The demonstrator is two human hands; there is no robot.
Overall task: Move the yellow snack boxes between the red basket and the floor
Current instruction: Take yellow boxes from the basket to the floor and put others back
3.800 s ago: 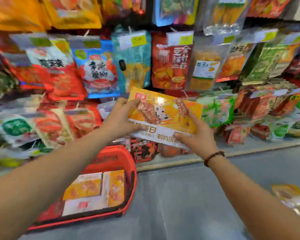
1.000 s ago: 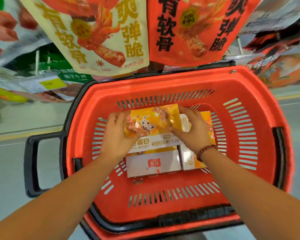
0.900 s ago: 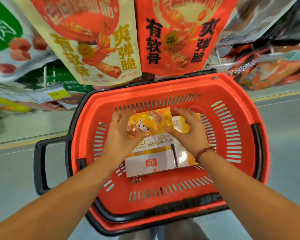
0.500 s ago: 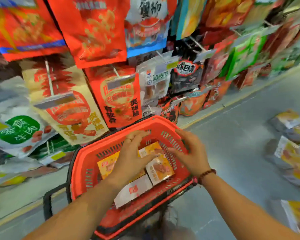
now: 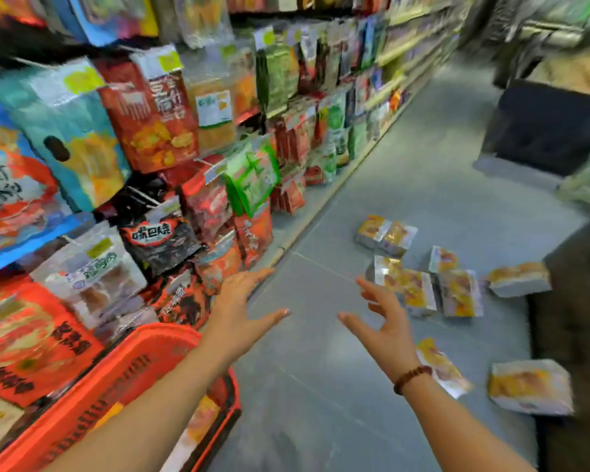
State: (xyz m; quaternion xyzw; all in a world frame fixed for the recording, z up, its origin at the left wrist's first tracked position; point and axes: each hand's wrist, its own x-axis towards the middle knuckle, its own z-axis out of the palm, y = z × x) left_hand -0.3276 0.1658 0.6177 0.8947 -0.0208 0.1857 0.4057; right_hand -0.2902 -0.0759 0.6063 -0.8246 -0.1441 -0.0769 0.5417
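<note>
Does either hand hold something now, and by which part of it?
Nothing is held. The left hand and right hand are open above the floor, with no grip on any yellow snack box.

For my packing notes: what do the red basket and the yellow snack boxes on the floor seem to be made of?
The red basket looks like moulded plastic, matt, with slotted walls. The yellow snack boxes look like printed cardboard, perhaps under glossy film: flat faces, square edges, bright glare. Blur leaves this open.
</note>
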